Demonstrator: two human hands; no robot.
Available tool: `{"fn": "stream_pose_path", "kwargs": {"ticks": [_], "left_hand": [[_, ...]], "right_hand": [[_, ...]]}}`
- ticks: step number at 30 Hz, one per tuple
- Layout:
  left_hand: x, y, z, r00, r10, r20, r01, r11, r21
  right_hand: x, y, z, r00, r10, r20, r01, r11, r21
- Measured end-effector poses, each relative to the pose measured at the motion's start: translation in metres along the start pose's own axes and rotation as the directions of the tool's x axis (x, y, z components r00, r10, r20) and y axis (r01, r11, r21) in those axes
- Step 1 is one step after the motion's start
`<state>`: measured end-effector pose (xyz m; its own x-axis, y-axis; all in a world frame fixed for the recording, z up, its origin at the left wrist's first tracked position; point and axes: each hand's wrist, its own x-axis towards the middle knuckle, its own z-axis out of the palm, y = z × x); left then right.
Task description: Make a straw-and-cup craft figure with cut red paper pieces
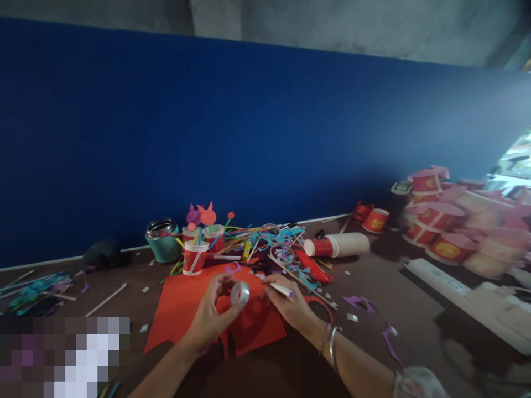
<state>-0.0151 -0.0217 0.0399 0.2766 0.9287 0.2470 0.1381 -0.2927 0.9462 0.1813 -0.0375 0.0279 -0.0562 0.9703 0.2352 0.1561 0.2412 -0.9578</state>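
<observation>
My left hand [209,314] is closed on a roll of clear tape [240,294], held above the orange-red paper [172,301]. My right hand [293,310] grips a white marker [282,289] with a purple end, its other end pointing toward the tape. A small gap separates the two hands. Under them the paper has cut-out edges, and a curved red strip [322,305] lies by my right wrist. Just behind the paper stands a red-and-white paper cup [195,258] holding coloured strips.
A teal canister [163,241] stands at the back left. Paper scraps [286,237] heap behind my hands, beside a lying stack of paper cups [346,245]. To the right are a white power strip [440,282] and piled red-and-pink cup crafts [435,221]. A blue panel [249,127] borders the table.
</observation>
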Motion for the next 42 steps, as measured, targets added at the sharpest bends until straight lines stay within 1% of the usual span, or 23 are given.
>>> {"fn": "stream_pose_path", "kwargs": {"ticks": [2,4,7,9,11,16,21,24,30,36,39,42], "left_hand": [[-0.003,-0.001,0.004,0.997,0.071,0.019,-0.072,0.994,0.078],[-0.005,-0.004,0.008,0.990,0.130,0.052,-0.136,0.979,0.152],[-0.007,-0.012,0.010,0.981,0.179,0.080,-0.194,0.951,0.243],[-0.008,-0.017,0.010,0.975,0.201,0.096,-0.220,0.929,0.296],[-0.009,-0.019,0.009,0.968,0.220,0.120,-0.249,0.903,0.351],[-0.011,-0.016,0.009,0.949,0.272,0.161,-0.316,0.817,0.483],[-0.012,-0.014,0.011,0.911,0.360,0.203,-0.409,0.719,0.561],[-0.012,-0.016,0.011,0.902,0.377,0.211,-0.425,0.688,0.588],[-0.011,-0.016,0.011,0.898,0.372,0.234,-0.436,0.688,0.580],[-0.012,-0.020,0.012,0.903,0.359,0.235,-0.428,0.709,0.560],[-0.013,-0.023,0.014,0.918,0.357,0.172,-0.392,0.752,0.530],[-0.011,-0.020,0.016,0.947,0.312,0.073,-0.310,0.835,0.456]], "right_hand": [[-0.002,-0.003,0.003,1.000,0.015,0.027,-0.016,1.000,0.015],[-0.003,-0.007,0.005,0.997,0.052,0.059,-0.058,0.994,0.096],[-0.005,-0.010,0.008,0.993,0.084,0.086,-0.102,0.968,0.229],[-0.005,-0.011,0.008,0.992,0.099,0.085,-0.118,0.955,0.272],[-0.005,-0.008,0.008,0.992,0.104,0.068,-0.119,0.953,0.278],[-0.001,0.003,0.008,0.998,0.058,0.030,-0.063,0.978,0.197],[0.000,0.004,0.009,0.999,0.049,0.024,-0.053,0.965,0.256],[-0.001,0.002,0.009,0.998,0.056,0.027,-0.061,0.965,0.257],[-0.001,0.006,0.008,0.999,0.039,-0.025,-0.035,0.988,0.147],[-0.003,0.007,0.009,0.998,-0.042,-0.040,0.043,0.999,0.025],[-0.005,0.004,0.011,0.995,-0.088,-0.053,0.085,0.995,-0.053],[-0.005,0.000,0.009,0.987,-0.135,-0.084,0.122,0.982,-0.141]]}}
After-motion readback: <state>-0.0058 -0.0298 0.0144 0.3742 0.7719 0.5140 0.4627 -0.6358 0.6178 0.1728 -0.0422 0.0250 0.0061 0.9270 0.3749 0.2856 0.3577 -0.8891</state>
